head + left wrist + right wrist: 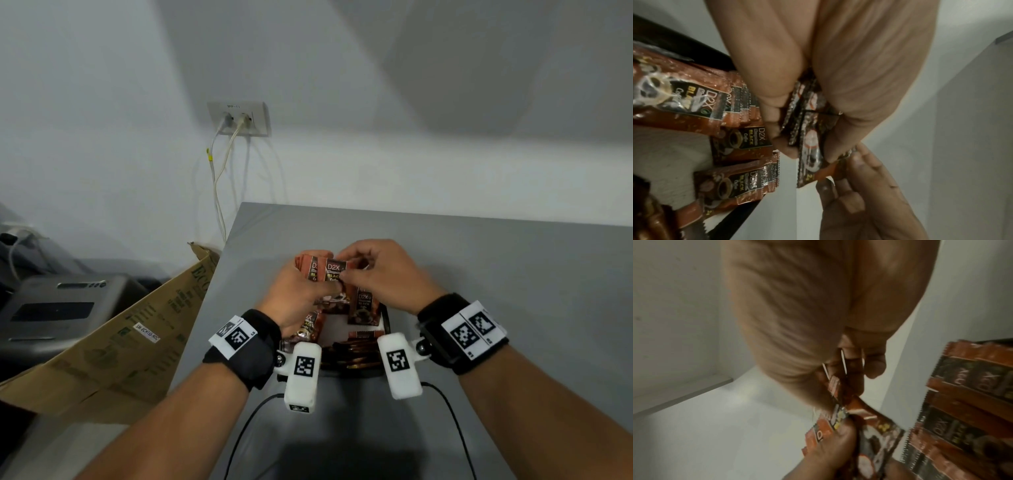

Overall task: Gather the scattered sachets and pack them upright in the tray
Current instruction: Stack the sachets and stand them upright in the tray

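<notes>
My left hand [299,286] grips a fanned bunch of brown D2X coffee sachets [329,272] just above the far end of the black tray [385,320]. My right hand [356,265] pinches the top edge of the same bunch. In the left wrist view the held sachets [809,129] sit between thumb and fingers of the left hand [797,113], with the right hand's fingers [857,183] below. The right hand [851,368] pinches the sachet bunch [835,386] in its wrist view. Several more sachets [735,185] lie overlapped in the tray, some leaning.
The tray sits on a grey table [513,274] near its left edge. A cardboard box [137,335] and a grey machine [58,308] stand left of the table. A wall socket with cables [239,120] is behind. Black cables [246,428] trail over the table's front.
</notes>
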